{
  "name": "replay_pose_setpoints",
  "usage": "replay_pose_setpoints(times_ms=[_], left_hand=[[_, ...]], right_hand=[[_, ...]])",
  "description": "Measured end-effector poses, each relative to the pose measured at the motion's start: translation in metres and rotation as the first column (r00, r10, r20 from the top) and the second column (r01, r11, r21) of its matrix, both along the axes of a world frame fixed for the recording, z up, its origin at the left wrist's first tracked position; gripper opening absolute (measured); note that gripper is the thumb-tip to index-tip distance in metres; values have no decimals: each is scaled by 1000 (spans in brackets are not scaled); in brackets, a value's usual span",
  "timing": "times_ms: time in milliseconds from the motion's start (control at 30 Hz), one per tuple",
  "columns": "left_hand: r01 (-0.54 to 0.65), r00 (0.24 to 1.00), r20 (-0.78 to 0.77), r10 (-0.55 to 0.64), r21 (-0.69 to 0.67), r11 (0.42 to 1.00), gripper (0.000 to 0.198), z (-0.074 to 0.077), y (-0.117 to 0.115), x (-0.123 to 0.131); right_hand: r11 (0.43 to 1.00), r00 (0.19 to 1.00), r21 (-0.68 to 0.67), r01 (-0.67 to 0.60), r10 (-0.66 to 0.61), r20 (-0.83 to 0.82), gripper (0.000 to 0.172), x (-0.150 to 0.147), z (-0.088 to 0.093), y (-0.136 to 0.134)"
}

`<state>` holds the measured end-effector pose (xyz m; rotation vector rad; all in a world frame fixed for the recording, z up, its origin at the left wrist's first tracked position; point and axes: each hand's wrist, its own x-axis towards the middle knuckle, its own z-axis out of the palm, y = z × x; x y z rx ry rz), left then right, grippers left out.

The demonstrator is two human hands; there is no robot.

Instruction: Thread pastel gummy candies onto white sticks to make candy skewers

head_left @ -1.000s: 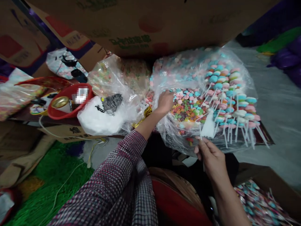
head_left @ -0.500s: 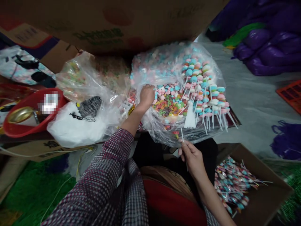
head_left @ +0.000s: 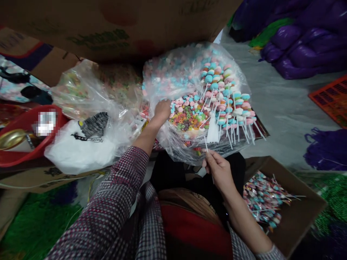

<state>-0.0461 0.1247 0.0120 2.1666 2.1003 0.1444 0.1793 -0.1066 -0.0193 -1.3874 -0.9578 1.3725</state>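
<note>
A thin white lollipop stick stands nearly upright in the pinch of my right hand, its top end bare. My left hand is closed, with bent fingers, at the left edge of the loose candy; its fingertips are partly hidden. Beside it lie pink, white and blue candies and small multicoloured ring candies on a clear plastic bag. To their right rests a heap of finished candy skewers, several white sticks pointing towards me. A bundle of bare white sticks lies between.
A cardboard box at my lower right holds wrapped candy sticks. Left are a white plastic bag with a grey glove and a red basin. A large carton stands behind. An orange crate is far right.
The view has shifted, so most things sit a little further left. My right hand still holds the stick upright, and my left hand stays by the candies.
</note>
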Motion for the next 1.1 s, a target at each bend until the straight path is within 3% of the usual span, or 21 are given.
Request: replay_pose_setpoints(times_ms=[167,233,300,367,433,500,567,633,800,933,1033,1100], left_hand=[[-22,997,79,17,58,998,35,8,-6,-1],[-59,978,207,30,134,989,31,13,-16,2],[-106,907,420,27,166,980,25,16,-32,7],[-125,715,699,23,95,988,18,15,-53,16],[-65,378,924,53,-30,997,13,10,-76,26],[43,67,991,116,-119,992,11,5,-98,36],[123,-94,981,169,-157,980,11,0,-114,42],[154,-135,971,197,-176,972,12,-3,-124,45],[135,-119,963,240,-224,965,12,-9,-129,46],[98,-207,937,282,-266,959,19,-12,-129,48],[85,-266,925,269,-256,963,19,-11,-132,52],[71,-264,929,260,-250,966,25,-10,-135,55]], right_hand=[[997,999,68,-33,34,-4,40,-6,16,16],[995,1000,103,-20,20,-1,39,-9,21,23],[990,1000,140,-1,0,4,39,-13,24,33],[983,999,184,11,-18,37,39,-19,25,48],[970,994,241,30,-55,95,40,-26,24,63],[957,989,287,47,-86,123,42,-34,21,78],[950,990,308,52,-90,108,43,-39,18,87],[950,994,309,50,-76,73,42,-42,15,90],[977,998,206,59,-56,-19,39,-41,17,84],[984,998,163,70,-69,-15,37,-40,17,82],[965,993,249,81,-101,65,33,-44,15,82],[933,974,351,85,-152,166,29,-47,14,82]])
